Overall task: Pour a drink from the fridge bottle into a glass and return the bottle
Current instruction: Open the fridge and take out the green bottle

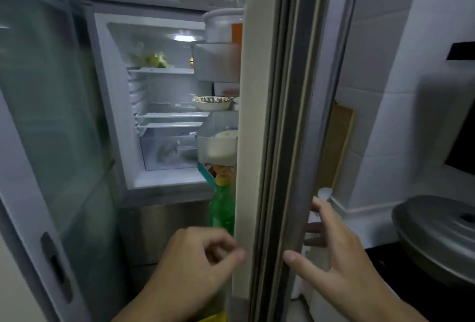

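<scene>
The fridge stands open, and its door (259, 116) is seen edge-on in the middle of the view. A green bottle (222, 208) with a yellow cap stands in the door's lowest rack. My left hand (198, 265) is right below and in front of the bottle with its fingers loosely curled, the fingertips at the door's inner edge; nothing shows in it. My right hand (331, 257) straddles the door's outer edge, thumb on the gasket and spread fingers on the outer face. No glass is in view.
Door racks (216, 64) above the bottle hold containers. Fridge shelves carry a bowl (212, 103) and a bag of greens (151, 59). A metal pot lid (437, 229) sits on the dark counter at right, a wooden board (336, 149) leans behind the door, and a glass-panelled door (46, 141) stands at left.
</scene>
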